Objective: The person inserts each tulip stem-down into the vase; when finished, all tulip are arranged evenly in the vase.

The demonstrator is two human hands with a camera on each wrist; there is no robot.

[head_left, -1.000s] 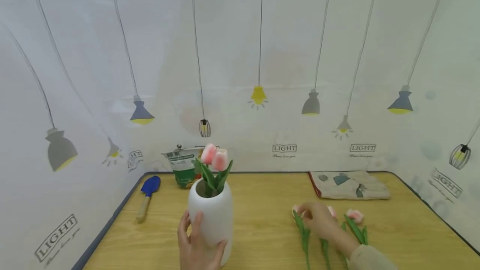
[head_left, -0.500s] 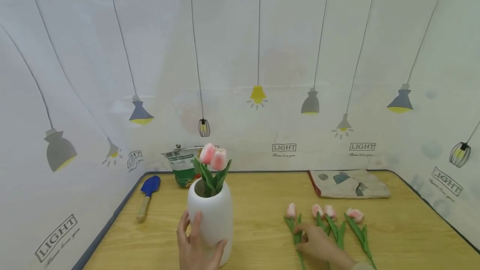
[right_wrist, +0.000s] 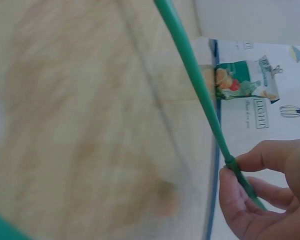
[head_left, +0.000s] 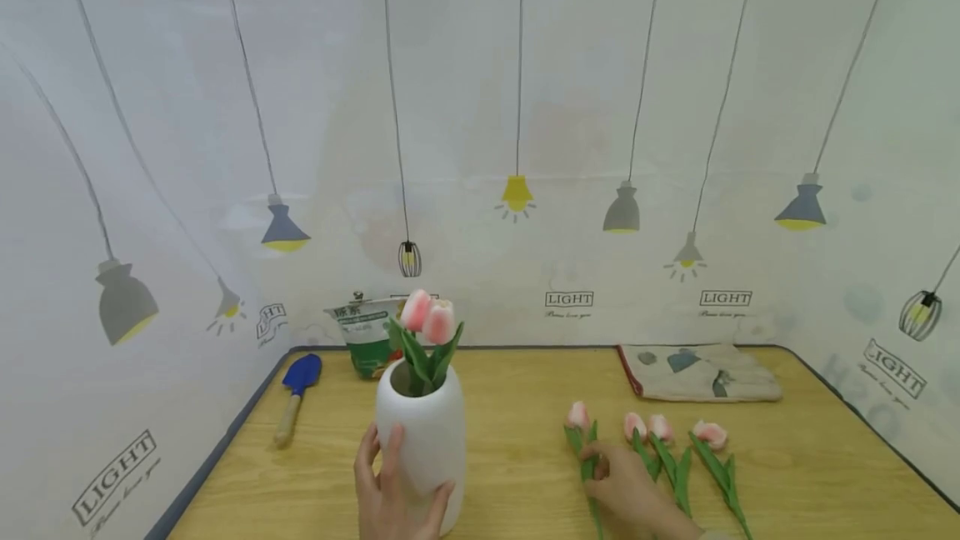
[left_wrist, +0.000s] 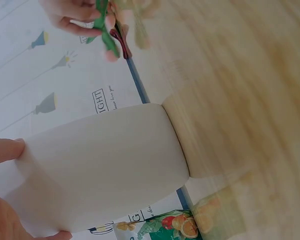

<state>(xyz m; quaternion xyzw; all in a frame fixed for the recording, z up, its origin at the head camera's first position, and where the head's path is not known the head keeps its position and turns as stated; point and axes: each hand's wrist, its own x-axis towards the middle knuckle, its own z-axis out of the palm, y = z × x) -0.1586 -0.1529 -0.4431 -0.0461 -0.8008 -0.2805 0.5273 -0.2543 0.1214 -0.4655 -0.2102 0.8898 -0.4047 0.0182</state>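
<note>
Around the white vase (head_left: 438,440), on its near left side, the left hand (head_left: 393,486) keeps a curled grasp, with the thumb toward the front and the fingers spread along the wall of the pot. From the left wrist, fingertips show on opposite sides of the vase, and its base meets the table (head_left: 517,440); it stands upright. Two pink tulips (head_left: 437,325) rise from its mouth, their green leaves just clearing the rim.

To the right of the vase, well apart from it, the right hand (head_left: 628,486) pinches a single tulip (head_left: 587,467) by the green stem, below the bloom. The right wrist view shows thumb and fingertips closed on a small joint in that stem, with a blurred dark line on the table apart from it; whether the stem's lower end touches the table I cannot tell. The bloom points away from the person.

Farther right of the vase, beyond the held flower, three tulips (head_left: 661,428) lie on the table, two close together and one a little apart, blooms at the far end. Behind them, to the vase's far right, a folded cloth (head_left: 697,373) with a red edge lies near the wall (head_left: 465,107). Just behind the vase and to its left stands a green and white bag (head_left: 367,340) with a clip (head_left: 357,297) at its top. Left of the vase lies a trowel (head_left: 297,390), blue blade away from the person, wooden handle nearer.
</note>
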